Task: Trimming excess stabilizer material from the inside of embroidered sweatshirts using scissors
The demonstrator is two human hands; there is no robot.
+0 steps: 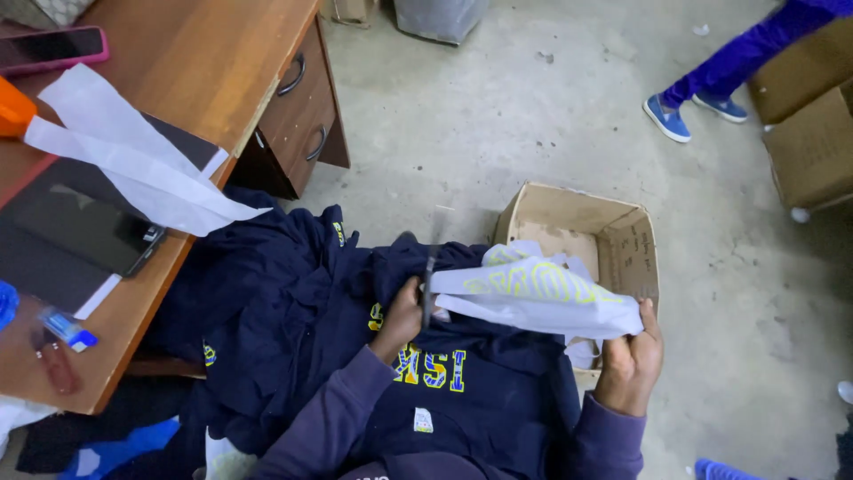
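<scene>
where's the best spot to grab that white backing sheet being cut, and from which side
Probably the sheet's free right edge, pinched from the right. The right hand already holds it taut there, well away from the scissors the left hand works at the sheet's left end.

Brown wooden desk (204,62) with two drawers – pink-cased phone (51,48), black phone (89,229), long white paper strip (133,160) on top. Open brown cardboard box (613,236) on grey concrete floor (533,116); another person's blue shoes (668,118) – far side.
</scene>
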